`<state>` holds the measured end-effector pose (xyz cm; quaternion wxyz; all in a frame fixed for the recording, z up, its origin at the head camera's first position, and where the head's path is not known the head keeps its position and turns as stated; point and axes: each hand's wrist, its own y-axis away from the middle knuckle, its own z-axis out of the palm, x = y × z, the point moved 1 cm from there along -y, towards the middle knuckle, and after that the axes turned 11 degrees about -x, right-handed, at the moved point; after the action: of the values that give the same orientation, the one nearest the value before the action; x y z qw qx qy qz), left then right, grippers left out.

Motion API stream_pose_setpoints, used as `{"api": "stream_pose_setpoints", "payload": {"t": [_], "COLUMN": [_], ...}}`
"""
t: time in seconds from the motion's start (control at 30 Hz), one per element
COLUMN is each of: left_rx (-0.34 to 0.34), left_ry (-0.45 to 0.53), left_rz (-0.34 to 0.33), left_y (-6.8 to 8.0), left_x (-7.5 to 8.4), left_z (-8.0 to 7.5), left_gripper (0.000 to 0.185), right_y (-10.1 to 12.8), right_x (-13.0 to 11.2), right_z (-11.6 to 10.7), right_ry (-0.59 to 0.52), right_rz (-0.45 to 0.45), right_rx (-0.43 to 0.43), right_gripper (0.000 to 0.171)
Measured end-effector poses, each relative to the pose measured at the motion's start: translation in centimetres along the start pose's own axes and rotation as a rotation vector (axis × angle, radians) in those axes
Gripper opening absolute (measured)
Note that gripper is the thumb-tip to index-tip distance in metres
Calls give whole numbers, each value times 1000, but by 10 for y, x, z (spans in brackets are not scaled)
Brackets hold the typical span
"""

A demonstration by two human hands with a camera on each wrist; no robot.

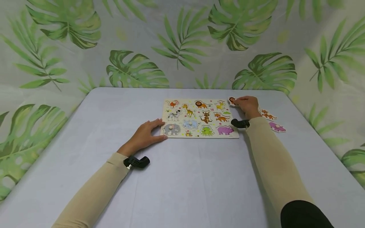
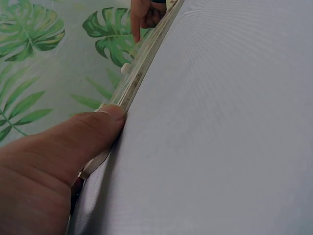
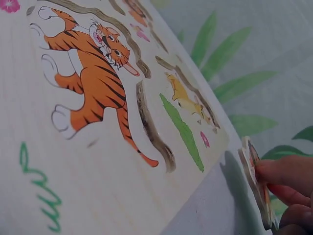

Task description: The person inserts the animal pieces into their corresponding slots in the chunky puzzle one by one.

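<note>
A wooden puzzle board (image 1: 199, 136) printed with animals lies on the table. My left hand (image 1: 144, 134) holds its front left corner, the thumb (image 2: 93, 134) pressing on the front edge in the left wrist view. Just past the board's far right corner, my right hand (image 1: 248, 106) pinches a lion puzzle piece (image 1: 232, 100). That piece stands tilted on edge in the right wrist view, partly covered by the fingers (image 3: 288, 174). A grey elephant piece (image 1: 168, 130) and a blue animal piece (image 1: 186, 125), both with knobs, sit in the board.
Right of the board, partly behind the right forearm, lie a tiger piece (image 1: 267, 114) and a purple hippo piece (image 1: 277, 127). A white cloth covers the table (image 1: 182, 177). A leaf-patterned curtain (image 1: 185, 41) hangs behind it.
</note>
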<state>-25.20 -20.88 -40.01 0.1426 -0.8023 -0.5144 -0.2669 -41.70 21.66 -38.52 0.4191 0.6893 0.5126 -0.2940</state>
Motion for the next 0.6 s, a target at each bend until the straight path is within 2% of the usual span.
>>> {"api": "stream_pose_setpoints", "payload": {"t": [0.17,0.27,0.4,0.6], "left_rx": [-2,3,0,-1], "left_ry": [1,-3,-2,-3], "left_rz": [1,3,-4,-9], "left_y": [-1,-1,-1,0], "left_x": [-2,-2,-2,-1], "left_z": [2,2,1,1], "left_gripper": [67,67,67,67], "right_y": [3,3,6,12], "right_x": [1,-1,-9,-20], "right_z": [0,-2,-2,2], "right_ry": [0,-9,-15,-45], "right_rz": [5,-31,-67,-72], "right_rx": [22,13,16,16], "right_gripper": [45,45,42,41]}}
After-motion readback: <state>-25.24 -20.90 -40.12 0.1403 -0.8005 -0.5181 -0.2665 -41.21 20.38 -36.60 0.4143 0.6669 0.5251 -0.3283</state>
